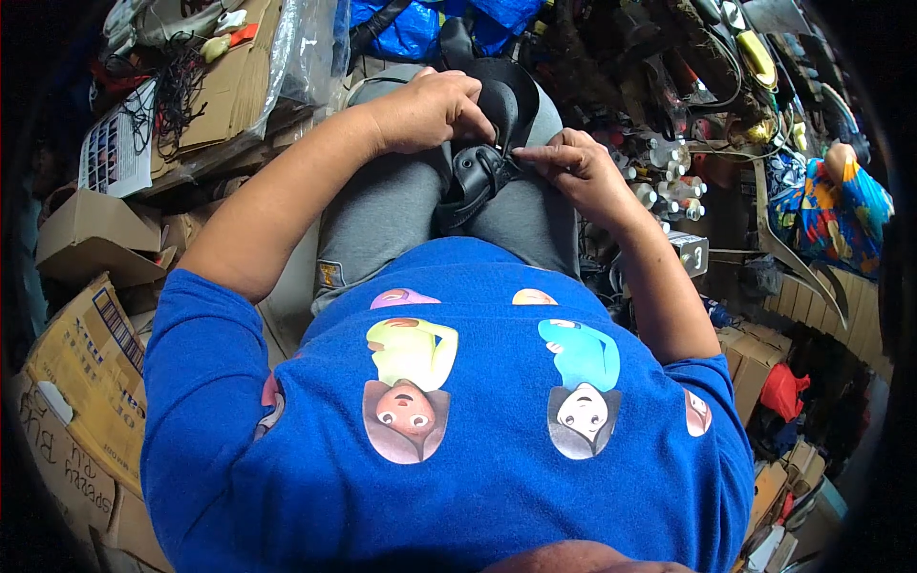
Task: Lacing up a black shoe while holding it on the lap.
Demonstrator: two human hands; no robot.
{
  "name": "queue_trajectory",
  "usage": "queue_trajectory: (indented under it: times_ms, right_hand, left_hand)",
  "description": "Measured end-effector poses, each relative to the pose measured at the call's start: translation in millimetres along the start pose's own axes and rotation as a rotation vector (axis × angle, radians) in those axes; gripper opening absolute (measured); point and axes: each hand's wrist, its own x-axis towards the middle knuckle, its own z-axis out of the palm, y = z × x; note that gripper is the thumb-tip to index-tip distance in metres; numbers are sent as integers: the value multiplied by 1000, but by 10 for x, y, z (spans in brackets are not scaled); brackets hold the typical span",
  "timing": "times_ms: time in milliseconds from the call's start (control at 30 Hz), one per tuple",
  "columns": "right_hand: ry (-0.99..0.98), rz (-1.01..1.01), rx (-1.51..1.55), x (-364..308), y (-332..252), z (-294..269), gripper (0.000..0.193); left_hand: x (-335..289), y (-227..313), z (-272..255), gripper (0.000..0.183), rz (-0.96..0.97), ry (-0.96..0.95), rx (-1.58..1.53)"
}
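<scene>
A black sandal point(470, 181) lies across my lap between my thighs, its straps and dark footbed facing up. My left hand point(435, 110) reaches over it from the left, fingers curled and the fingertips down at the strap near the middle. From the other side my right hand point(585, 174) meets it, index finger stretched toward the same spot and thumb folded in. Something thin shows between the two hands, too small to name. Grey trousers point(373, 215) are under the sandal.
Cardboard boxes point(95, 234) and flattened cardboard point(224, 100) with tangled black cord stand at the left. Several small bottles point(673, 181) cluster at the right, near a curved wooden piece point(764, 210). Blue plastic sheeting point(406, 33) lies ahead. Another person's knee point(841, 162) shows far right.
</scene>
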Motion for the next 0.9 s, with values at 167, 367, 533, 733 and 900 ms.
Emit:
queue_trajectory:
  times_ms: [167, 367, 533, 733, 900]
  right_hand:
    - [2, 9, 32, -11, -20, 20, 44]
    - [-25, -16, 17, 44, 15, 26, 45]
    - [-31, -45, -50, 29, 13, -15, 42]
    - [141, 74, 60, -71, -145, 111, 33]
    - [185, 103, 83, -52, -146, 199, 29]
  left_hand:
    - [1, 0, 21, 19, 0, 20, 1]
    - [172, 19, -5, 17, -98, -90, -182]
    - [89, 135, -75, 19, 21, -14, 19]
    - [-137, 214, -15, 28, -175, 75, -73]
    - [-81, 228, 98, 24, -437, 73, -399]
